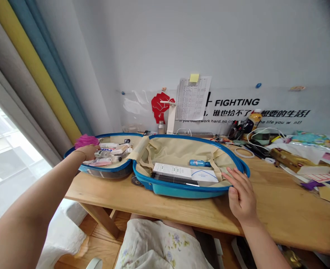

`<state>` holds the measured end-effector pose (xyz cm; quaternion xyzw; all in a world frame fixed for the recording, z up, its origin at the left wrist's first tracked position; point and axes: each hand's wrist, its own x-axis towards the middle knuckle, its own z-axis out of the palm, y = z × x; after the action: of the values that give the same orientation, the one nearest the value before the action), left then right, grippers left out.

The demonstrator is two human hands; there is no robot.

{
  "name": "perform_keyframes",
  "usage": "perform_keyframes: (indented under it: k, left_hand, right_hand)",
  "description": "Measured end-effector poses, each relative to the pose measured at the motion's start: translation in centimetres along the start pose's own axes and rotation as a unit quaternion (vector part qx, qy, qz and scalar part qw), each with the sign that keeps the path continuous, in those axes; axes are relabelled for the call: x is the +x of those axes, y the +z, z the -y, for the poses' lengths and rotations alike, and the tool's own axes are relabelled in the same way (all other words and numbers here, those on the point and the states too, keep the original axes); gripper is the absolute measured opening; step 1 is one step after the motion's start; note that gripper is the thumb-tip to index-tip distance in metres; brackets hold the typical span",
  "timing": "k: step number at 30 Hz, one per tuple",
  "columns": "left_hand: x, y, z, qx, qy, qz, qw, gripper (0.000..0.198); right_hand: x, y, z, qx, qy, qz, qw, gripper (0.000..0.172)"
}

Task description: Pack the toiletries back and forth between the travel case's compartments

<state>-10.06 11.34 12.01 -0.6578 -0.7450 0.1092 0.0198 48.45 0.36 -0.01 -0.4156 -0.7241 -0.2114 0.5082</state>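
Observation:
A blue suitcase (pixel 181 192) with beige lining lies opened flat on the wooden table. At its left half, my left hand (pixel 90 151) is closed against a pink mesh bath puff (pixel 86 141); some fingertips are hidden. Beside that hand lie several small tubes and bottles (pixel 109 152). My right hand (pixel 242 194) rests on the right half's near right rim, fingers stretched out and holding nothing. Inside this half are a white box (pixel 172 170), a dark flat item (pixel 176 180), a white packet with blue lines (pixel 204 175) and a blue bottle (pixel 199 163).
The wooden table (pixel 279 209) bears a tape roll (pixel 243 152), a gold pouch (pixel 290 158), an orange-capped bottle (pixel 254 119) and assorted clutter at right. Behind the suitcase stand a white lamp (pixel 171 117) and a small bottle (pixel 161 127). Curtains (pixel 36 67) hang at left.

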Motion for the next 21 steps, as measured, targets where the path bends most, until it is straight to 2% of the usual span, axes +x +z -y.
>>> perform_keyframes:
  k: [2,5,8,10,12,15,18,21]
  left_hand:
    - [-0.4,0.1,0.1,0.032,0.011,-0.004,0.999,0.055]
    - [-1.4,-0.3,0.5,0.055,0.024,-0.023,0.998,0.05]
    - [-2.3,-2.2,0.3,0.063,0.014,-0.076,0.995,0.048]
    - [-2.4,-4.2,-1.1,0.059,0.022,-0.121,0.991,0.051]
    - [-2.1,-6.4,-4.1,0.05,0.061,-0.155,0.985,0.055]
    - [-1.4,-8.5,-11.1,0.035,0.165,-0.15,0.974,0.057]
    - [-0.8,-8.6,-18.9,0.027,0.287,-0.087,0.954,0.056]
    - [0.0,-7.2,-25.0,0.03,0.344,-0.028,0.938,0.053]
  right_hand:
    - [0.0,0.0,0.0,0.003,-0.003,-0.001,1.0,0.039]
    - [0.1,-0.1,0.1,0.007,-0.003,0.001,1.0,0.039]
    - [0.2,-0.2,0.2,0.009,-0.005,0.001,1.0,0.04]
    - [0.2,-0.1,0.2,0.009,-0.007,0.002,1.0,0.04]
    - [0.1,-0.1,0.1,0.009,-0.007,0.003,1.0,0.04]
    - [0.0,0.0,0.1,0.008,-0.005,0.001,1.0,0.04]
    - [0.0,0.0,0.1,0.011,-0.004,-0.002,1.0,0.04]
    - [0.1,-0.1,0.2,0.009,-0.002,-0.001,1.0,0.039]
